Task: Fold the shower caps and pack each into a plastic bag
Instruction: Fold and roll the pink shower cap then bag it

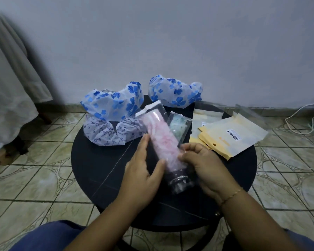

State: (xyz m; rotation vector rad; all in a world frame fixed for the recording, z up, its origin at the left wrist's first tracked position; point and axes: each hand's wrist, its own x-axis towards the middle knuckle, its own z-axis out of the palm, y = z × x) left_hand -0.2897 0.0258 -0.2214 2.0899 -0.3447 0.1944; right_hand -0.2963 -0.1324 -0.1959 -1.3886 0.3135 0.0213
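Pink folded shower cap [161, 140] in its clear plastic bag [152, 110] slants up-left between my flat, open left hand [143, 165] and pinching right hand [198, 160].

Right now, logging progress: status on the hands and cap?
Left hand flat against bagged pink cap; right hand pinching it. Three caps unfolded. Nothing blocking.

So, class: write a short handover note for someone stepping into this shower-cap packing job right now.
Left hand: open, flat against the clear plastic bag holding the rolled pink shower cap.
Right hand: pinches that bag.
Done: a green cap in its clear bag lies on the round black table.
Left: finish the pink one; three unfolded caps, two blue-flowered, one dark-printed. Spare bags lie right.
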